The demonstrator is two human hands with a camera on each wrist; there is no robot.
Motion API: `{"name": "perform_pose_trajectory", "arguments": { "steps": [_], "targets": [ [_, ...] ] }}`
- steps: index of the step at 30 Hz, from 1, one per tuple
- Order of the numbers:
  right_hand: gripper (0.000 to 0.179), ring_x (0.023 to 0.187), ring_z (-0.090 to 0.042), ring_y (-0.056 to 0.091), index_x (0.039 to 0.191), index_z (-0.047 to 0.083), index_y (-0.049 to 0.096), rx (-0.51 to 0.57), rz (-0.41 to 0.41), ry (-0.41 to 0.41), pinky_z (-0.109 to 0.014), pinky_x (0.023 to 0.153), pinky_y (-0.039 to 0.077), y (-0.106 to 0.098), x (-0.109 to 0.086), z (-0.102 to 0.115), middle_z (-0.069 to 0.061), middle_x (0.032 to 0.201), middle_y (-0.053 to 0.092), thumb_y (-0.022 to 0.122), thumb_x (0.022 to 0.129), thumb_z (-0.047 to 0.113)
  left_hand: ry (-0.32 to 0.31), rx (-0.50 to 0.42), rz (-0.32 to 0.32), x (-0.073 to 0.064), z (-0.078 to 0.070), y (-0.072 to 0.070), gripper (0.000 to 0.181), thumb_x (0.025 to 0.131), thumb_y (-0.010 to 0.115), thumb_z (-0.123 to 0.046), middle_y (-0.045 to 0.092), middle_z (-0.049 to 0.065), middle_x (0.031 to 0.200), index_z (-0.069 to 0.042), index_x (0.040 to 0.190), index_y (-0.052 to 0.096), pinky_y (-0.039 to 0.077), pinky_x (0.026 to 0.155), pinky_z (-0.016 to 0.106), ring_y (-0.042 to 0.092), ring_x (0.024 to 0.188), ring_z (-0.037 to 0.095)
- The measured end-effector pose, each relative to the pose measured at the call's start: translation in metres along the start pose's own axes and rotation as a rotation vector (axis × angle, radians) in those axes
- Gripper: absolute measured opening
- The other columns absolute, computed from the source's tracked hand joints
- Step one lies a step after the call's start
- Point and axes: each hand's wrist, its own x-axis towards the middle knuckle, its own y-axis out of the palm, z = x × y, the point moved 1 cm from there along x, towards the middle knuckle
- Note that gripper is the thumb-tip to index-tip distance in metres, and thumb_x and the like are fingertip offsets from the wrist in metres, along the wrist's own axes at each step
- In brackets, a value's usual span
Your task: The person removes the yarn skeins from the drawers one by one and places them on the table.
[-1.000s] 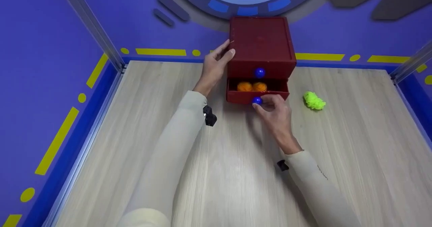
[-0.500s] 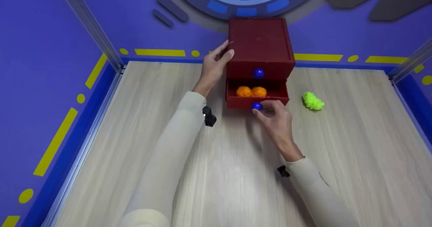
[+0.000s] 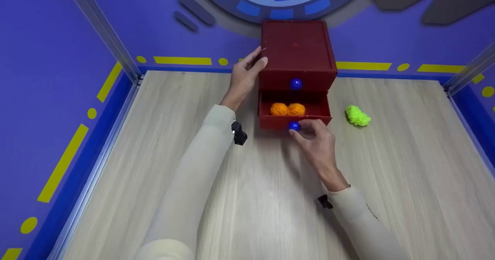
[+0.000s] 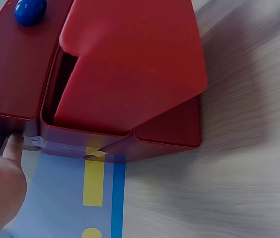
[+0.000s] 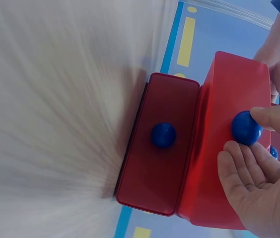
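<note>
A dark red drawer cabinet point(image 3: 296, 45) stands against the back wall. Its middle drawer point(image 3: 272, 122) is pulled partway out, and two orange fuzzy balls point(image 3: 279, 109) sit side by side in it. My right hand point(image 3: 320, 146) pinches that drawer's blue round knob point(image 3: 294, 126) between thumb and fingers, as the right wrist view also shows. Against the cabinet's left side rests my left hand point(image 3: 243, 76), fingers extended and thumb near the top edge. Above and below, the upper drawer point(image 3: 276, 79) and the bottom drawer point(image 5: 152, 168) are closed; the head view hides the bottom one.
To the right of the cabinet lies a lime-green fuzzy bundle point(image 3: 357, 116) on the wood-grain table point(image 3: 255, 198). Blue panels with yellow marks point(image 3: 183, 60) rise along the back and sides, joined by metal corner posts point(image 3: 102, 30).
The middle drawer has slid further out toward me, drawn by my right hand on its knob. More of the orange balls shows. My left hand keeps its place on the cabinet.
</note>
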Motion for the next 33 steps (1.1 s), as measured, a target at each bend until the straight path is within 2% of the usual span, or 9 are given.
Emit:
{"name": "perform_pose_trajectory", "arguments": {
  "steps": [5, 7, 11, 16, 26, 33],
  "targets": [
    [0.027, 0.092, -0.030, 0.072, 0.107, 0.000, 0.076, -0.002, 0.002, -0.014, -0.037, 0.085, 0.061, -0.001, -0.004, 0.001, -0.011, 0.102, 0.071, 0.091, 0.086, 0.008, 0.009, -0.005, 0.004, 0.001, 0.000, 0.000, 0.053, 0.107, 0.069, -0.022, 0.048, 0.006, 0.163, -0.010, 0.156, 0.054, 0.041, 0.111, 0.017, 0.045, 0.146, 0.009],
    [0.027, 0.091, -0.031, 0.072, 0.106, 0.000, 0.076, -0.003, 0.003, -0.018, -0.038, 0.084, 0.061, -0.002, -0.005, 0.002, -0.011, 0.101, 0.071, 0.092, 0.085, 0.007, 0.010, -0.006, 0.002, 0.000, -0.001, -0.001, 0.052, 0.107, 0.069, -0.022, 0.048, 0.007, 0.163, -0.011, 0.156, 0.055, 0.041, 0.111, 0.018, 0.045, 0.146, 0.010],
    [0.028, 0.090, -0.029, 0.072, 0.106, 0.000, 0.076, -0.009, 0.001, -0.024, -0.029, 0.083, 0.060, -0.002, -0.008, 0.004, -0.011, 0.100, 0.071, 0.092, 0.084, 0.007, 0.006, -0.009, -0.004, -0.001, -0.002, -0.002, 0.052, 0.107, 0.069, -0.021, 0.048, 0.007, 0.163, -0.011, 0.156, 0.055, 0.041, 0.111, 0.018, 0.046, 0.146, 0.010],
    [0.030, 0.090, -0.024, 0.072, 0.107, 0.000, 0.075, 0.005, 0.017, -0.021, -0.014, 0.083, 0.054, -0.001, -0.012, 0.005, -0.010, 0.101, 0.070, 0.093, 0.084, 0.008, 0.003, 0.028, -0.010, 0.001, -0.001, -0.004, 0.052, 0.107, 0.068, -0.023, 0.049, 0.005, 0.162, -0.011, 0.156, 0.055, 0.040, 0.111, 0.017, 0.045, 0.146, 0.009],
    [0.029, 0.091, -0.024, 0.072, 0.108, 0.000, 0.076, 0.010, 0.024, -0.033, -0.012, 0.084, 0.053, -0.001, -0.015, 0.005, -0.010, 0.102, 0.071, 0.092, 0.085, 0.007, -0.001, 0.047, -0.010, 0.000, -0.001, -0.004, 0.053, 0.107, 0.068, -0.025, 0.048, 0.004, 0.162, -0.012, 0.156, 0.055, 0.040, 0.111, 0.016, 0.045, 0.145, 0.006],
    [0.023, 0.091, -0.025, 0.073, 0.106, -0.001, 0.077, -0.007, 0.028, -0.118, -0.014, 0.085, 0.053, -0.014, -0.008, 0.011, -0.009, 0.102, 0.074, 0.089, 0.088, 0.005, -0.007, 0.060, -0.011, 0.001, 0.000, -0.005, 0.053, 0.107, 0.069, -0.027, 0.049, 0.002, 0.162, -0.014, 0.157, 0.055, 0.040, 0.111, 0.015, 0.045, 0.144, 0.005]
  ]
}}
